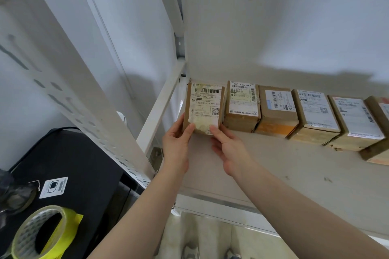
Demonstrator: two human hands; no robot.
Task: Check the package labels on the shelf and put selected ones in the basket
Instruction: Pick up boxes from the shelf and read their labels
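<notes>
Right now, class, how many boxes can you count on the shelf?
6, in one row along the shelf: first box at the left end, held by left hand and right hand; then second, third, fourth, fifth; sixth cut off; more may follow.

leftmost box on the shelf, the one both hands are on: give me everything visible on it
The leftmost box is a small brown cardboard parcel, first in a row of similar boxes on the white shelf. It is tipped up so its labelled face points at the camera. A white shipping label covers most of that face: barcode on top, "280 280-L32" printed below, QR code at lower right, yellowed tape across the bottom. The left hand grips its lower left edge, the right hand its lower right. Its right side sits against the neighbouring box.
</notes>
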